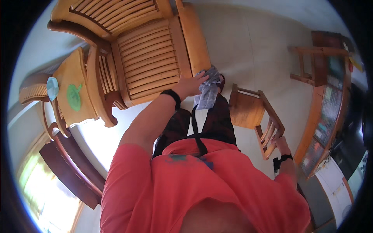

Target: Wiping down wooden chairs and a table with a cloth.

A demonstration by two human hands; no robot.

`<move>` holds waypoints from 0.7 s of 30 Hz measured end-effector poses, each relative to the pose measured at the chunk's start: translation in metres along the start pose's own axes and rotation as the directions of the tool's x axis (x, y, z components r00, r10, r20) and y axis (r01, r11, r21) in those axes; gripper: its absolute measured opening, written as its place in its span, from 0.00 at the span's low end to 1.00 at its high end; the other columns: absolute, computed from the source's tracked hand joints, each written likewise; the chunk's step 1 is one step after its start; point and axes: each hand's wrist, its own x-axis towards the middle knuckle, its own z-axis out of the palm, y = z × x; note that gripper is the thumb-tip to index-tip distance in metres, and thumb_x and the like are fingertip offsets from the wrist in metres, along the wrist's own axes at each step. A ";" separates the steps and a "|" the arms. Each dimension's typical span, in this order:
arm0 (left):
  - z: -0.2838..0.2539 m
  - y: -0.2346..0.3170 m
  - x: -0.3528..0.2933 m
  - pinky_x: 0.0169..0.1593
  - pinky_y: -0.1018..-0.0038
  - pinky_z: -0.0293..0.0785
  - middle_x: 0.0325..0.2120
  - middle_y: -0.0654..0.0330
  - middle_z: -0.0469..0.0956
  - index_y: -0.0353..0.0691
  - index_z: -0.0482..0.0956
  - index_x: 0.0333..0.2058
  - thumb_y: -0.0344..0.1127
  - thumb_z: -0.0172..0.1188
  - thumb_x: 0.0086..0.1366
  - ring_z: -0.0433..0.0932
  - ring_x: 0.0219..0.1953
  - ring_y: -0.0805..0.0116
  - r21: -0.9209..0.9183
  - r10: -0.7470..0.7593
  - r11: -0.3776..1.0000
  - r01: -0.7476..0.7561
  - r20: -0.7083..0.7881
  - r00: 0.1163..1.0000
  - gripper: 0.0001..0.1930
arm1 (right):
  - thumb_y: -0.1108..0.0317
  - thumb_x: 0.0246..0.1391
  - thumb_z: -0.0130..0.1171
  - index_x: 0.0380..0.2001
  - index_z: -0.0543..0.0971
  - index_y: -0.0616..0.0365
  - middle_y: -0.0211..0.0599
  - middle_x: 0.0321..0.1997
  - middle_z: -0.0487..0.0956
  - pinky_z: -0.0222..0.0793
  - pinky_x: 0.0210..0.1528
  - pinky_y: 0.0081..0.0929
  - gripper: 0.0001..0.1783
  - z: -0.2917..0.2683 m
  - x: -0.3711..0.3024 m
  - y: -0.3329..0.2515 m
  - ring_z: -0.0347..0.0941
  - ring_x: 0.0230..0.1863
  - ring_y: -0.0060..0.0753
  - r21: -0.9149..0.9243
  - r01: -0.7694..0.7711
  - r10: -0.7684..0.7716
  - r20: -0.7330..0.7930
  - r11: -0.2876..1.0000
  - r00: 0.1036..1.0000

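Evidently the left hand (189, 86) lies with its fingers over a crumpled grey checked cloth (209, 92), touching it; whether they are closed around it I cannot tell. Just beyond those fingertips, the cloth meets the near end of a broad, smooth, honey-coloured wooden board (194, 42). Beside the board, ahead of the left hand's grip, stands a large brown wooden chair with a slatted seat (149, 58). Well to the right of the cloth, the right hand (283, 144) is clamped on the back of a small brown wooden chair (248, 110), its seat lying ahead of that grip.
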 end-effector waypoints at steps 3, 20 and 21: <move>-0.002 -0.007 0.005 0.63 0.40 0.60 0.74 0.68 0.49 0.61 0.49 0.72 0.50 0.67 0.59 0.65 0.68 0.60 0.055 0.071 0.996 -0.067 -0.072 0.995 0.47 | 0.80 0.36 0.68 0.33 0.80 0.62 0.39 0.34 0.84 0.77 0.42 0.31 0.15 0.024 -0.025 0.024 0.83 0.41 0.36 0.158 0.046 -0.054 0.046 0.986 0.997; -0.017 -0.009 0.003 0.68 0.36 0.51 0.76 0.70 0.39 0.64 0.39 0.73 0.47 0.62 0.62 0.60 0.71 0.63 0.122 0.076 0.988 -0.092 0.126 0.989 0.48 | 0.77 0.45 0.62 0.47 0.76 0.49 0.28 0.49 0.82 0.64 0.59 0.43 0.23 0.152 -0.066 0.130 0.73 0.59 0.30 0.303 -0.456 0.280 0.480 0.837 0.831; -0.017 -0.010 0.002 0.67 0.37 0.52 0.75 0.70 0.40 0.63 0.41 0.73 0.46 0.62 0.62 0.62 0.70 0.64 0.112 0.062 0.991 -0.073 0.101 0.993 0.47 | 0.77 0.45 0.62 0.48 0.76 0.48 0.27 0.50 0.82 0.64 0.59 0.44 0.24 0.158 -0.070 0.122 0.73 0.59 0.29 0.301 -0.448 0.262 0.497 0.842 0.827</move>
